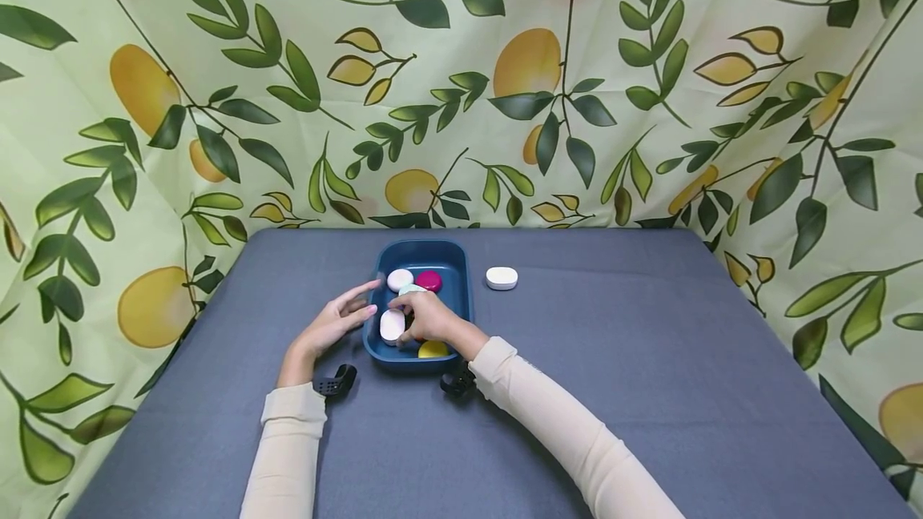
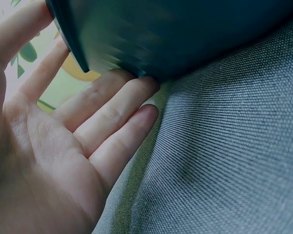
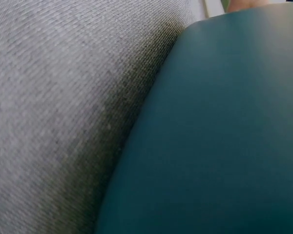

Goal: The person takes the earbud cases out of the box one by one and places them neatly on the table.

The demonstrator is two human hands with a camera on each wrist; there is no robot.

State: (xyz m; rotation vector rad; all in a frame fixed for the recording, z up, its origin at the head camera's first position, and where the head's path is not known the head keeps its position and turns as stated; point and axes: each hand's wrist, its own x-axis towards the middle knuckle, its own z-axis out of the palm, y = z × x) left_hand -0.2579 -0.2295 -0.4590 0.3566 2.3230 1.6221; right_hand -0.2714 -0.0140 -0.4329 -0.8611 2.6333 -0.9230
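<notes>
Sleeves [image 1: 562, 431] in cream cloth are seen nearest the camera, running from the lower edge up to both hands. At each wrist a black strap-mounted camera [image 1: 336, 382] is worn.

The right hand [image 1: 425, 317] is reached into the blue tray [image 1: 461, 263], with its fingers curled round a white oval case [image 1: 392, 325] at the tray's near left corner. The left hand [image 1: 337, 320] is laid against the tray's left outer wall [image 2: 136, 44] with its fingers straight and spread apart; nothing is gripped by it, and its fingertips [image 2: 149, 114] are shown resting on the cloth at the tray's foot.

Other cases are held in the tray: a white one [image 1: 400, 279] and a magenta one [image 1: 429, 280] at the far end, a pale one [image 1: 413, 289] partly hidden by the right hand, and a yellow one [image 1: 433, 350] at the near edge, half covered by the right wrist. The tray's middle is blocked from view by that hand.

Outside the tray, to its right and well apart, another white case [image 1: 501, 278] is set on the grey-blue bench [image 1: 649, 359]. The bench is bounded behind and at both sides by a curtain [image 1: 505, 86] printed with lemons and leaves.
</notes>
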